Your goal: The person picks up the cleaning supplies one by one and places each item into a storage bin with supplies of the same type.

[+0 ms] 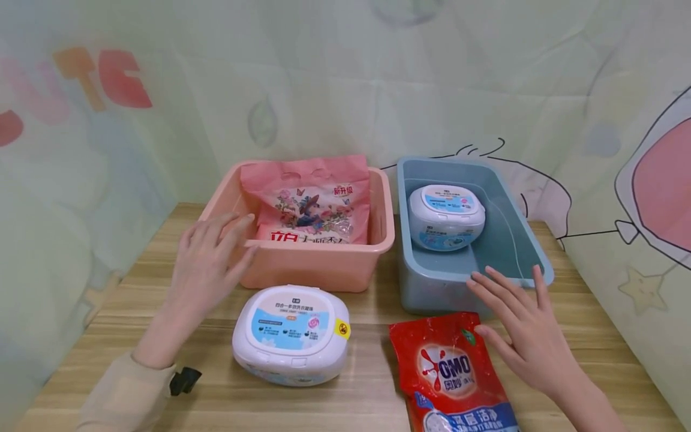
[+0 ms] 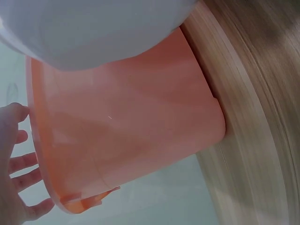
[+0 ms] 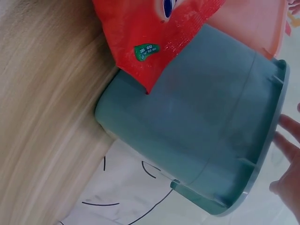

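My left hand, fingers spread and relaxed, hovers at the front left corner of a pink plastic bin. In that bin lies a pink bag of laundry detergent. In front stands a white tub of laundry pods with a blue label. My right hand spreads its fingers over the front rim of a blue plastic bin, holding nothing. Inside the blue bin sits a second white pod tub. Below the right hand lies a red OMO detergent bag, its lower end cut off by the frame.
Both bins stand side by side at the back of a wooden table, the pink one at left. Behind them hangs a pale printed cloth with cartoon drawings. A small black clip shows at the left sleeve.
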Motion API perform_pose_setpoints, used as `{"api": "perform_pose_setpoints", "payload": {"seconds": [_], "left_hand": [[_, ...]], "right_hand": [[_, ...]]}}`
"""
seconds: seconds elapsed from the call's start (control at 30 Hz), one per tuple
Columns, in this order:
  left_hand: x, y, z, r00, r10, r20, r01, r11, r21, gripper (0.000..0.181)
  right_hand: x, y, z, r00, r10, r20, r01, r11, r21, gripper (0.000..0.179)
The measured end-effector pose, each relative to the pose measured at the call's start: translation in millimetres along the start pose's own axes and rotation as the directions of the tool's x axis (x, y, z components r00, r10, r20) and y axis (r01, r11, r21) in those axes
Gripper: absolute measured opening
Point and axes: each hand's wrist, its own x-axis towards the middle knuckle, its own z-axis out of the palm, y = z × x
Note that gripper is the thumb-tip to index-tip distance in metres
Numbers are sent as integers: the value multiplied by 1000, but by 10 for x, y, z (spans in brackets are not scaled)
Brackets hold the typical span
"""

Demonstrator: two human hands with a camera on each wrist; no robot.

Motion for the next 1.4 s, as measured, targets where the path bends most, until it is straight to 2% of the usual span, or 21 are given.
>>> {"api": "perform_pose_setpoints", "payload": {"seconds": [0.37, 0.7, 0.87, 1.03, 1.1, 1.23, 1.4], "left_hand": [[-3, -2, 1, 1000, 16, -18, -16, 1000, 12, 66], [-39, -24, -4, 1000, -4, 6, 4, 1000, -6, 67], [-52, -34, -2, 1000, -20, 22, 20, 1000, -17, 67], [-58, -43, -3, 999, -31, 38, 32, 999, -24, 48], [-58, -44, -3, 999, -33, 38, 34, 999, -29, 49], [-53, -46, 4, 999, -28, 30, 29, 999, -33, 63], [-60, -51, 7, 999, -15, 35, 16, 1000, -25, 43]], "right_hand": [[-74, -48, -6, 1000, -28, -8, 28, 999, -42, 63], [-152, -88, -17, 998, -61, -7, 60, 997, -44, 61], [-197, -101, -46, 994, -104, 12, 105, 992, -63, 61], [-235, -122, -73, 989, -140, 46, 144, 983, -112, 62], [-246, -128, -77, 988, -146, 54, 152, 981, -118, 62], [-272, -134, -75, 987, -147, 71, 155, 980, -123, 62], [-297, -135, -64, 985, -150, 89, 160, 979, -123, 60]]}}
